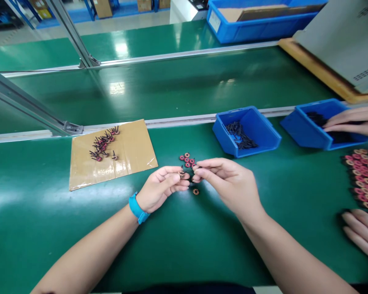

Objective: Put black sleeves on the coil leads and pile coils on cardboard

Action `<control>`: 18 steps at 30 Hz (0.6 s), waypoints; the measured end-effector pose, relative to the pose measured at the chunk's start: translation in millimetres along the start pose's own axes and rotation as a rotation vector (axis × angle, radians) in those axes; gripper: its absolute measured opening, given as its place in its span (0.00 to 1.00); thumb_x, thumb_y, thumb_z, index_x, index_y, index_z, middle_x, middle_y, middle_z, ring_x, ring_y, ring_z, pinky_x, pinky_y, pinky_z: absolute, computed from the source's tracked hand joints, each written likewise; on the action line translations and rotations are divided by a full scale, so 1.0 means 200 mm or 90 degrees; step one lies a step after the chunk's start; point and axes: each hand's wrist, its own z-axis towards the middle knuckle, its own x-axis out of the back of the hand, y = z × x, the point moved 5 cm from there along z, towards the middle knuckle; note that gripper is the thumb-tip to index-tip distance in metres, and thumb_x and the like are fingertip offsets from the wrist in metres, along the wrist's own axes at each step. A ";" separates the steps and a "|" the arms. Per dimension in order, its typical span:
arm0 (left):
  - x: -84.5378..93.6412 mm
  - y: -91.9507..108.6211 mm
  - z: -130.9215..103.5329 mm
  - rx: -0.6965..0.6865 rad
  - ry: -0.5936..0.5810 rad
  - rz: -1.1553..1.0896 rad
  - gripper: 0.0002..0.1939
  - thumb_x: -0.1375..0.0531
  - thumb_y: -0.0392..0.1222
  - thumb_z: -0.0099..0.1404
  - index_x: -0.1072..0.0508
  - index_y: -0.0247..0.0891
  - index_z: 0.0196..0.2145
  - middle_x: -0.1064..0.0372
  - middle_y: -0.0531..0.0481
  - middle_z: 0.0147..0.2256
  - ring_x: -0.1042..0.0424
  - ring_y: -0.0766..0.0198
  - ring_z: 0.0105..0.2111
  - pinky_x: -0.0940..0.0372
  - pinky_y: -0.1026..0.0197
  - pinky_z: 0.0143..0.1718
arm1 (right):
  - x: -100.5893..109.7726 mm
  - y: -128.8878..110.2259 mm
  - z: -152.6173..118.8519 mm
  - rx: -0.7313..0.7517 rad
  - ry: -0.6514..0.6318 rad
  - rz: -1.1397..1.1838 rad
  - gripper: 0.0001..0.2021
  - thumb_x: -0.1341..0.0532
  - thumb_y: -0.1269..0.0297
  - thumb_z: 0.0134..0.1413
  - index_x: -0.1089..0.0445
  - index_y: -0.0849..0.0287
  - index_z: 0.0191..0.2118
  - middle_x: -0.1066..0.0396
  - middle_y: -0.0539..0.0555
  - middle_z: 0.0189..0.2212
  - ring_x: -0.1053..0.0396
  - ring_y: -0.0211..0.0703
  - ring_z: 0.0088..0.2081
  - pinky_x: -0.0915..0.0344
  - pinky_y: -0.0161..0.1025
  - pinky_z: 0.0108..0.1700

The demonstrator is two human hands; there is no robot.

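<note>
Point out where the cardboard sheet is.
In the head view, the cardboard sheet lies left of centre on the green table, beyond and left of the left hand, close to the metal rail.

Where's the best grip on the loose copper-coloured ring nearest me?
Probably opposite edges of the ring's outer rim, pinched from the near side: it appears to lie flat on the green table, with left hand and right hand around its far side.

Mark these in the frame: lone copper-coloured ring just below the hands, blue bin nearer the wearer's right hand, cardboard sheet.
Copper-coloured ring [196,191]: head view, its middle.
Blue bin [224,137]: head view, outer left wall.
Cardboard sheet [133,151]: head view, bare surface right of the parts.
</note>
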 end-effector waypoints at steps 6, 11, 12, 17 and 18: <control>0.00 0.00 -0.01 0.007 -0.001 0.001 0.12 0.32 0.39 0.51 0.26 0.35 0.34 0.23 0.48 0.33 0.24 0.67 0.31 0.30 0.66 0.35 | 0.01 -0.02 -0.01 0.021 0.035 -0.009 0.03 0.34 0.68 0.44 0.24 0.55 0.29 0.23 0.50 0.27 0.27 0.37 0.26 0.27 0.35 0.31; -0.01 0.00 0.00 0.013 -0.003 0.005 0.11 0.32 0.39 0.52 0.26 0.35 0.34 0.23 0.49 0.33 0.24 0.66 0.31 0.30 0.65 0.34 | 0.01 -0.03 -0.01 0.044 0.048 -0.047 0.03 0.34 0.68 0.44 0.24 0.55 0.30 0.22 0.50 0.29 0.25 0.39 0.31 0.27 0.38 0.37; -0.01 0.00 0.00 0.013 -0.003 0.005 0.11 0.33 0.38 0.52 0.26 0.35 0.34 0.23 0.49 0.33 0.24 0.66 0.30 0.30 0.65 0.34 | 0.01 -0.03 -0.01 0.047 0.046 -0.049 0.03 0.34 0.68 0.45 0.24 0.55 0.30 0.22 0.50 0.29 0.25 0.39 0.31 0.27 0.38 0.37; -0.01 0.00 0.00 0.012 -0.006 0.003 0.11 0.33 0.39 0.52 0.26 0.35 0.34 0.23 0.49 0.33 0.24 0.67 0.30 0.30 0.66 0.34 | 0.00 -0.03 -0.01 0.051 0.043 -0.064 0.03 0.34 0.67 0.45 0.24 0.55 0.30 0.22 0.50 0.30 0.25 0.40 0.33 0.27 0.38 0.38; -0.01 0.00 0.00 0.011 -0.005 0.004 0.11 0.33 0.39 0.52 0.26 0.35 0.34 0.23 0.49 0.33 0.24 0.67 0.30 0.30 0.66 0.34 | 0.00 -0.03 -0.01 0.051 0.043 -0.066 0.03 0.34 0.67 0.45 0.24 0.55 0.30 0.22 0.50 0.30 0.25 0.40 0.33 0.27 0.38 0.38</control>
